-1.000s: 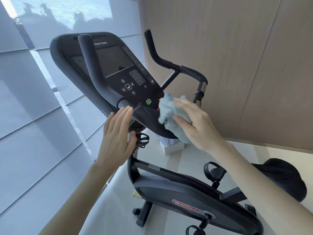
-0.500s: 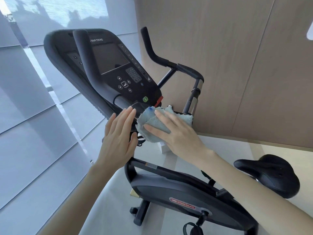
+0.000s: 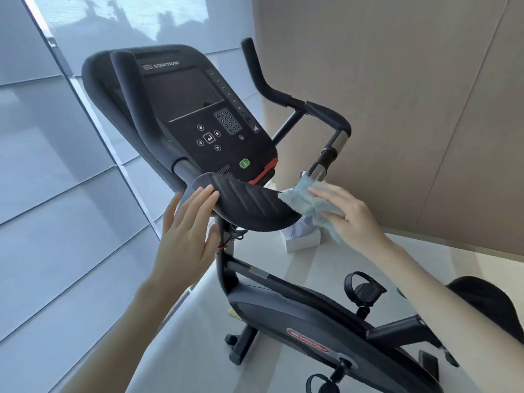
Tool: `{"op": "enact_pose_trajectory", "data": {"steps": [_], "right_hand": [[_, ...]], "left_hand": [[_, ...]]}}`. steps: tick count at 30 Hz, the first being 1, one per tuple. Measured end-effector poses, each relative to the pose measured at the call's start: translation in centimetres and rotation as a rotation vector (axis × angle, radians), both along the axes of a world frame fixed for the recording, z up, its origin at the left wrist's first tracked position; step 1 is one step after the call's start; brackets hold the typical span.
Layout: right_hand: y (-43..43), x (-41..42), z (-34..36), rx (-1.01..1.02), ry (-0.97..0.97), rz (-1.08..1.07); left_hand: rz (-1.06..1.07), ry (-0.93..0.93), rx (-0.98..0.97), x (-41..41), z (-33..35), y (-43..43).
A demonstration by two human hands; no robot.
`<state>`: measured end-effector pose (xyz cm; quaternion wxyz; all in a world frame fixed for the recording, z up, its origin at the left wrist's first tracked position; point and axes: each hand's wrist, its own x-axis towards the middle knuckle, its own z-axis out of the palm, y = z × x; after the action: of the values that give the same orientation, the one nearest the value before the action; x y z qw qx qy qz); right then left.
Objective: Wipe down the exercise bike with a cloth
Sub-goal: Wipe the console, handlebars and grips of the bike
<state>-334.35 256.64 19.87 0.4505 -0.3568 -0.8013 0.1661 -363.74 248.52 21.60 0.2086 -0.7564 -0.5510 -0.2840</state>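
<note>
A black exercise bike [image 3: 297,316] fills the middle of the view, its console [image 3: 198,109] tilted toward me. Below the console a ribbed black pad [image 3: 246,205] juts out. My right hand [image 3: 348,219] holds a light blue cloth [image 3: 304,201] against the pad's right end, fingers spread over it and thumb pinching it from below. My left hand [image 3: 187,234] is flat, fingers straight, fingertips touching the pad's left end. The right handlebar [image 3: 326,114] rises behind the cloth.
A window with grey blinds [image 3: 56,194] runs along the left. A tan wall panel [image 3: 411,109] stands behind the bike. A small white box [image 3: 302,241] sits on the pale floor under the pad. The black saddle [image 3: 487,304] shows at the right edge.
My right hand has swept the cloth from the pad's left part to its right end, uncovering the ribbed top. The left hand stays at the pad's left end.
</note>
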Motion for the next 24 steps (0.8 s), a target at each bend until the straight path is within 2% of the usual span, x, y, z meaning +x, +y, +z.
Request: {"op": "enact_pose_trajectory", "data": {"steps": [2, 4, 6, 9, 12, 18, 24], "right_hand": [[1.1, 1.1, 1.8, -0.086, 0.176, 0.007], [1.7, 0.8, 3.6, -0.076, 0.24, 0.062], [1.6, -0.8, 4.2, -0.044, 0.175, 0.153], [1.4, -3.3, 2.4, -0.025, -0.034, 0.281], [1.8, -3.9, 0.4, 0.184, -0.188, 0.238], [5.1, -2.3, -0.9, 0.41, -0.104, 0.245], [11.7, 0.8, -0.7, 0.327, -0.103, 0.148]], "left_hand": [[0.042, -0.021, 0.014, 1.5, 0.2, -0.3], [0.064, -0.015, 0.031, 3.4, 0.2, -0.5], [0.076, -0.021, 0.041, 5.5, 0.2, -0.6], [0.105, -0.034, 0.049, 7.9, 0.1, -0.8], [0.154, -0.035, 0.048, 9.5, -0.2, -1.1], [0.265, 0.026, -0.009, 11.2, -0.5, -1.2], [0.321, 0.077, -0.032, 10.7, 0.1, -0.5]]}}
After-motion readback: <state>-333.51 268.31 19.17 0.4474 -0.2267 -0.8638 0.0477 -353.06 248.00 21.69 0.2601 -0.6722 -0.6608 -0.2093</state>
